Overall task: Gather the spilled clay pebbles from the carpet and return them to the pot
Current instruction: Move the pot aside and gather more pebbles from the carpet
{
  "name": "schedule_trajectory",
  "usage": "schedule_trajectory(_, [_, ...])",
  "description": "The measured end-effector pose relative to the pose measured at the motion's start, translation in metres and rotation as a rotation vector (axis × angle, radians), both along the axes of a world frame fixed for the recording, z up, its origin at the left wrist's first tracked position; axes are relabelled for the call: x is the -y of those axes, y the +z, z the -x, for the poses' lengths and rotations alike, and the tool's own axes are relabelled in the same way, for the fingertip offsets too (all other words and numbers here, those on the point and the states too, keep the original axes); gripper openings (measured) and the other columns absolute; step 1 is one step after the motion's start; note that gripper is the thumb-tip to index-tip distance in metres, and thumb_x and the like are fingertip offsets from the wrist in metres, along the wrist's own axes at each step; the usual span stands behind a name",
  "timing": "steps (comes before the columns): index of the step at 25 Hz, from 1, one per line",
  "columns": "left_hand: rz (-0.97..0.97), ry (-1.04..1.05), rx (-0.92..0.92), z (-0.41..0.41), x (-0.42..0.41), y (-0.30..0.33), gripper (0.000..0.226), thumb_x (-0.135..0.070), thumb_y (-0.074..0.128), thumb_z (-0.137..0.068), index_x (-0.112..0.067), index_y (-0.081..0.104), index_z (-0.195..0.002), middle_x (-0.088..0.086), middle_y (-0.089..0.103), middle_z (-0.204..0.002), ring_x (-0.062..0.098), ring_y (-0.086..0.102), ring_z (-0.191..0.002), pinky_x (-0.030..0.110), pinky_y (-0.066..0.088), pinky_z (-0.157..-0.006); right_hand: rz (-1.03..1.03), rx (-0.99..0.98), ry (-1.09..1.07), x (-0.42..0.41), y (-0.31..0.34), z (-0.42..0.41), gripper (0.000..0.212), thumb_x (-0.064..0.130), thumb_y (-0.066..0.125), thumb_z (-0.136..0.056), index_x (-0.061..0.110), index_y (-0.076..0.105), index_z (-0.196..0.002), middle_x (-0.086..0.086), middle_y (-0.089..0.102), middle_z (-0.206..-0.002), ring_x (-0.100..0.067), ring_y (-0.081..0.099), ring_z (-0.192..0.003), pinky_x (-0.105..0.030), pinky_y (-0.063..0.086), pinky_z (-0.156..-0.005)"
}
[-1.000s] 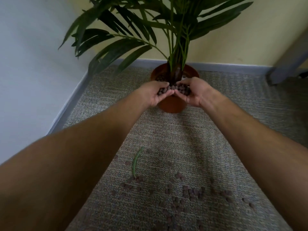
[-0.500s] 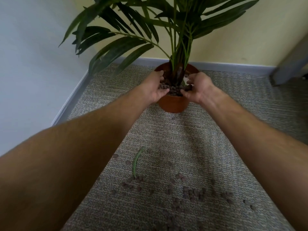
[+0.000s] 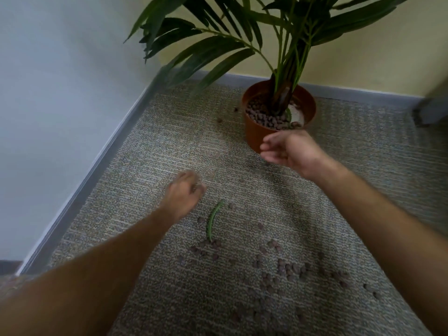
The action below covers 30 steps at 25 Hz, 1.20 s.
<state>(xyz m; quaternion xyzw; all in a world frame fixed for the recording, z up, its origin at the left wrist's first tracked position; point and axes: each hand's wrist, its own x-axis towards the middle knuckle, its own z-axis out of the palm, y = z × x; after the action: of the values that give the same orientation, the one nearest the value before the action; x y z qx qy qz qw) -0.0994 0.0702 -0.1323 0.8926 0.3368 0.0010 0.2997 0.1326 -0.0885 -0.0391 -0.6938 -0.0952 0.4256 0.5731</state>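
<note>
Our left hand (image 3: 184,195) & right hand (image 3: 288,147) hover empty, fingers loosely apart (blurry), btwn the pot (image 3: 278,122) & clay pebbles (image 3: 286,267) strewn on carpet (image 3: 169,146), prob. poised to scoop.

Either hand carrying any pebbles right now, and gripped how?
Right hand: nothing held, its fingers loosely open in front of the pot. Left hand: back to the camera, fingers curled under and blurred, so a hold cannot be told.
</note>
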Motion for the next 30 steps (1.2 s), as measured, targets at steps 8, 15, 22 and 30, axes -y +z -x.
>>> schedule_trajectory(8, [-0.252,-0.149,-0.247,0.071,-0.03,-0.065,0.081,-0.073,0.009,-0.085,-0.027,0.008,-0.152,-0.007,-0.003,-0.161,0.019,-0.009,-0.147,0.05,-0.004,-0.116,0.471,0.765,0.646,-0.033,-0.057,0.042,0.017,0.019,0.06,-0.088,0.02,0.066,-0.103,-0.002,0.067,-0.107,-0.02,0.059,-0.101,-0.033,0.047,-0.089])
schedule_trajectory(15, [-0.357,-0.148,-0.09,0.065,-0.041,-0.081,0.072,-0.07,0.014,-0.09,-0.03,0.025,-0.148,-0.009,0.018,-0.159,0.017,0.007,-0.147,0.05,0.002,-0.119,0.551,1.035,0.703,-0.101,-0.087,0.023,0.049,0.025,0.057,-0.089,0.017,0.046,-0.136,-0.016,0.044,-0.141,-0.032,0.046,-0.126,-0.038,0.039,-0.103])
schedule_trajectory(22, [-0.291,-0.132,-0.014,0.066,-0.048,-0.082,0.067,-0.068,0.025,-0.09,-0.034,0.028,-0.147,-0.014,0.02,-0.157,0.012,0.005,-0.147,0.046,0.0,-0.117,0.606,0.903,0.46,-0.181,-0.115,-0.021,0.075,0.038,0.06,-0.089,0.01,0.023,-0.148,-0.021,0.008,-0.158,-0.041,0.024,-0.141,-0.043,0.029,-0.111])
schedule_trajectory(30, [-0.309,-0.124,0.059,0.069,-0.05,-0.084,0.065,-0.067,0.035,-0.089,-0.032,0.035,-0.145,-0.011,0.026,-0.156,0.018,0.015,-0.147,0.052,0.015,-0.116,0.45,0.716,0.225,-0.228,-0.129,-0.056,0.096,0.053,0.066,-0.082,0.02,0.01,-0.153,-0.012,0.001,-0.162,-0.033,0.005,-0.148,-0.048,0.015,-0.12])
